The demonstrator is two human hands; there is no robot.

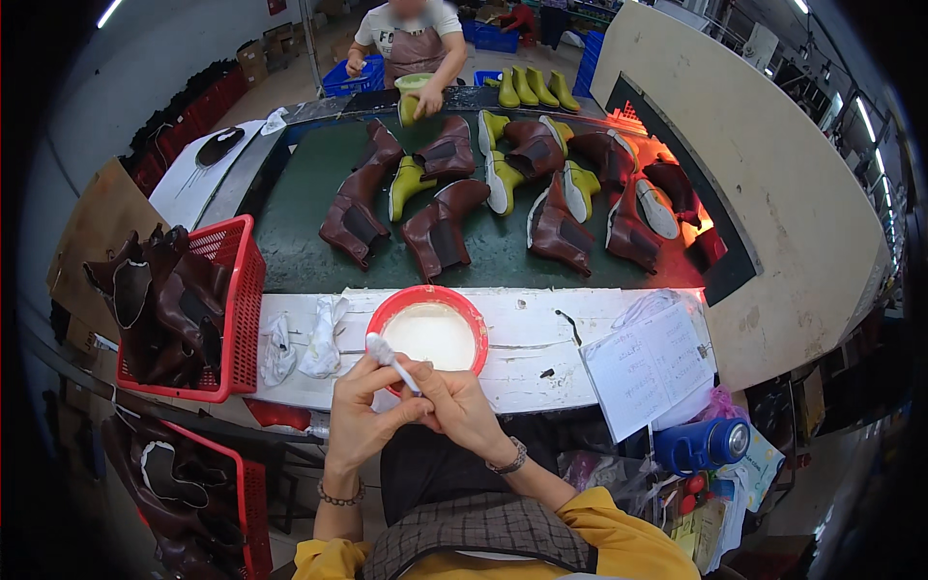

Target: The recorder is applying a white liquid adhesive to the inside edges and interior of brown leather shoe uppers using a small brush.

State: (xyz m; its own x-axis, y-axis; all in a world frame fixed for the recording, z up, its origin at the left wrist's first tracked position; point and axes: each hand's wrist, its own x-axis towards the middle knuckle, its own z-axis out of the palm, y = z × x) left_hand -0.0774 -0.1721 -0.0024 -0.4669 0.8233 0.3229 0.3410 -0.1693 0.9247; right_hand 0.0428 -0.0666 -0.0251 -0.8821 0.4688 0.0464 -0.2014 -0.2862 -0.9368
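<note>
Just over the near rim of a red bowl (480, 338) of creamy white liquid, both my hands are closed on a small white brush (391, 359) with a thick, whitish head. The head points up and to the left. My left hand (369, 416) grips it with fingers curled round the stick. My right hand (462, 411) pinches around its lower end, where the fingers hide part of it. Beyond the bowl, brown leather boot uppers (441, 224) and yellow-green shoe lasts (410, 184) lie spread on a dark green conveyor belt (300, 242).
Red baskets (242, 319) of brown boot uppers stand at my left. White crumpled cloths (324, 338) lie beside the bowl. To the right are written sheets (646, 372) and a blue bottle (701, 445). Across the belt a person (416, 48) handles a yellow-green last and a pale bowl.
</note>
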